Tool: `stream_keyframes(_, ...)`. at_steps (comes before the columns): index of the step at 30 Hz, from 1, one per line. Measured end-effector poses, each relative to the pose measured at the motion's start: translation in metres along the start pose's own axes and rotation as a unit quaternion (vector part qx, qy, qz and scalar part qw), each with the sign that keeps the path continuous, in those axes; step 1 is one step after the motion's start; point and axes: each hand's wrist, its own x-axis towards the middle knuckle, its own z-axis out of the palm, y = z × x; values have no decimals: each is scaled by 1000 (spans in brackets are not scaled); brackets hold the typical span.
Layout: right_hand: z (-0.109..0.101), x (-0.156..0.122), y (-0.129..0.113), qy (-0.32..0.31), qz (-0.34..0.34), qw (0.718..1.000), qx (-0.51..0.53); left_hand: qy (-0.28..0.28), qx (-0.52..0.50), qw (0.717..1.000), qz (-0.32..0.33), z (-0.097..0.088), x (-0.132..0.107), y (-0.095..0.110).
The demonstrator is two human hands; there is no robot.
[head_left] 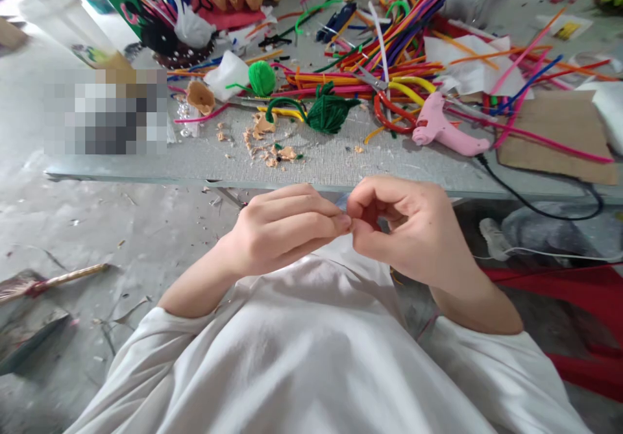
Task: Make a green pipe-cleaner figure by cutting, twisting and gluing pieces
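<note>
My left hand and my right hand meet fingertip to fingertip just in front of the table's near edge, above my white shirt. Both are closed in a pinch, fingers curled inward. A tiny bluish bit shows between them; I cannot make out what it is. On the table beyond lie a dark green pipe-cleaner leaf shape, a green ball and a pink glue gun.
A big pile of coloured pipe cleaners covers the table's far middle, with scissors in it. Cardboard lies right, tan scraps at centre. A black cord hangs off the edge. Red furniture stands at my right.
</note>
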Motion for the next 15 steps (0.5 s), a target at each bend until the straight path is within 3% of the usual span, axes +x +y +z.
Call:
stream_keyframes(4,-4,0,0,-44,33,997,54,8,-72,997,3,2,2,-1)
stream_keyframes(8,-6,-1,0,-65,50,993,91,59,-124,991,-7,12,2,1)
stream_keyframes(12,-6,-2,-1,-54,43,993,91,118,-112,986,-19,24,1,1)
stream_keyframes(15,-6,-2,-2,-56,39,994,81,144,-73,987,23,27,0,-1)
